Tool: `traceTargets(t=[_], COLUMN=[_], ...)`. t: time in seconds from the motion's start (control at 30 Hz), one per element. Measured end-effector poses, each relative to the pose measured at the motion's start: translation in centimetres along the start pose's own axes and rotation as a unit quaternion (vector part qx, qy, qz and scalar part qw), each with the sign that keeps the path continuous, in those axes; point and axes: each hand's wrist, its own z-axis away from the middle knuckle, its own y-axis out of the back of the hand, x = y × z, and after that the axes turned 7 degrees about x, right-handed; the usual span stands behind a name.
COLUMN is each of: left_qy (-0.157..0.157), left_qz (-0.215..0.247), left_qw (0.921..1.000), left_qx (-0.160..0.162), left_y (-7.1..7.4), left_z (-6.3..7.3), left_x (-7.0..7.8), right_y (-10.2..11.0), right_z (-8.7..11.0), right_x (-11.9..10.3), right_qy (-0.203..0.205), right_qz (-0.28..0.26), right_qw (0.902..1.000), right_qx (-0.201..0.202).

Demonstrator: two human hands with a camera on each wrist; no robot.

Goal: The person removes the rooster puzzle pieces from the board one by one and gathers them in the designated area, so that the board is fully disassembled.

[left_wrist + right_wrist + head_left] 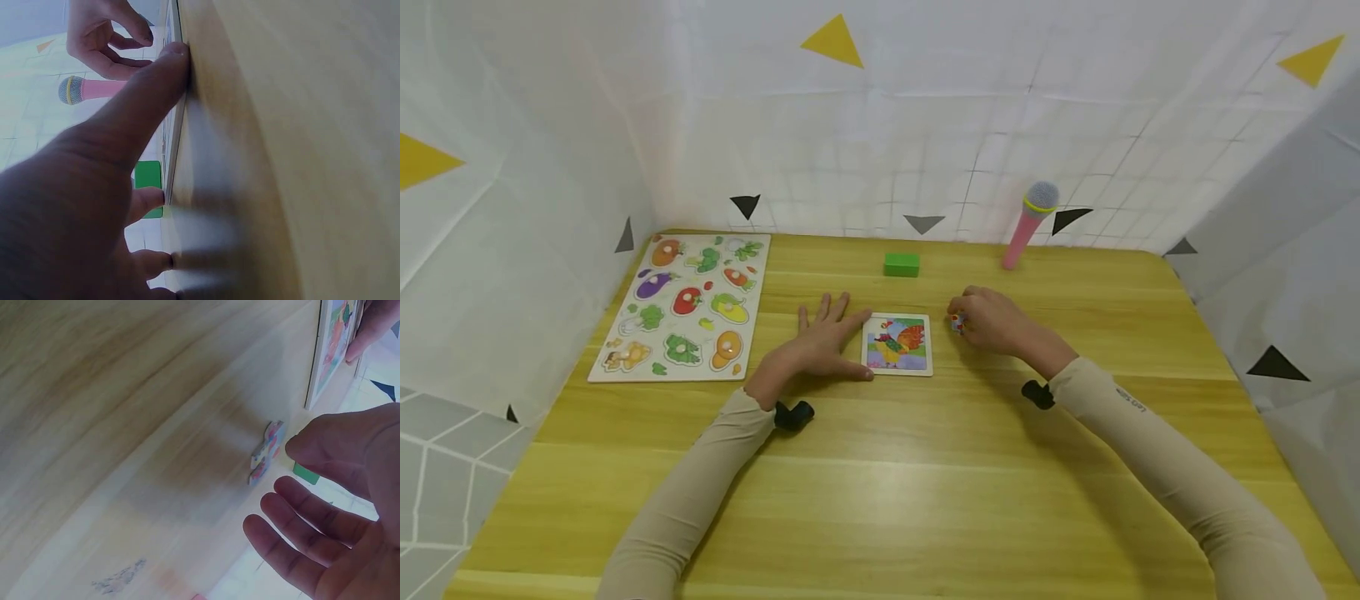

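Note:
A small jigsaw puzzle (898, 344) with a colourful bird picture and a pale frame lies mid-table. My left hand (823, 346) rests spread at its left side, thumb and index fingertip touching the frame's left edge. In the left wrist view the thumb (140, 97) lies along that edge. To the puzzle's right, my right hand (996, 321) hovers around a loose jigsaw piece (957, 324). The right wrist view shows this multicoloured piece (267, 452) on the tabletop, just off the thumb and bent fingers (300, 515), which look apart from it.
A vegetable knob puzzle board (677, 308) lies at the left. Behind the small puzzle sits a green block (902, 265). A pink toy microphone (1028, 225) stands out at the back right. White cloth walls (880, 125) enclose the wooden table (880, 483).

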Motion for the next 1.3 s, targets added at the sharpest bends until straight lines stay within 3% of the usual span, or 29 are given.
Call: traceTargets(t=[0.37, 0.9, 1.3], left_qy=[-0.002, 0.002, 0.000], left_qz=[0.003, -0.002, -0.002], left_qw=[1.0000, 1.0000, 1.0000], left_qx=[0.001, -0.003, -0.002], left_y=[0.0, -0.2, -0.3], left_z=[-0.1, -0.3, -0.4], left_x=[0.0, -0.3, -0.5], right_y=[0.7, -1.3, -1.2], right_z=[-0.7, -3.0, -4.6], right_x=[-1.8, -4.3, -6.1], right_qy=[0.004, 0.015, 0.036], right_qz=[-0.015, -0.012, -0.020], right_qw=[0.9999, 0.9997, 0.9987], right_qx=[0.001, -0.017, -0.029])
